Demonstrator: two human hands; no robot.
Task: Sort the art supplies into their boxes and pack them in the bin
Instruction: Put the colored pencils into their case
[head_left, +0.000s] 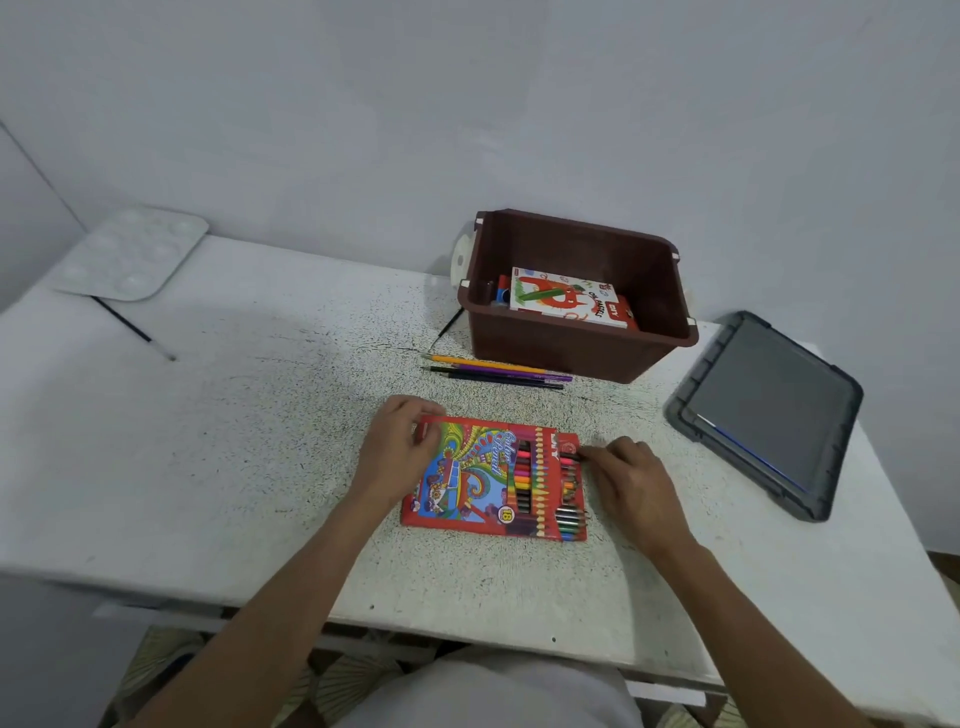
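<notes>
A red colour pencil box (470, 478) lies flat on the table in front of me, its open right end showing several pencil ends. My left hand (397, 457) rests on the box's left edge and holds it down. At the open end, my right hand (631, 483) pinches a pencil with its fingertips. Three loose pencils (493, 369), one yellow, one purple and one dark, lie behind the box. The brown bin (582, 348) stands further back and holds an oil pastels box (563, 296) and some markers.
The bin's grey lid (769, 410) lies flat at the right. A white paint palette (135, 254) sits at the far left, with a thin paintbrush (132, 327) in front of it. Another brush (449, 322) leans by the bin's left side. The table's front edge is close to me.
</notes>
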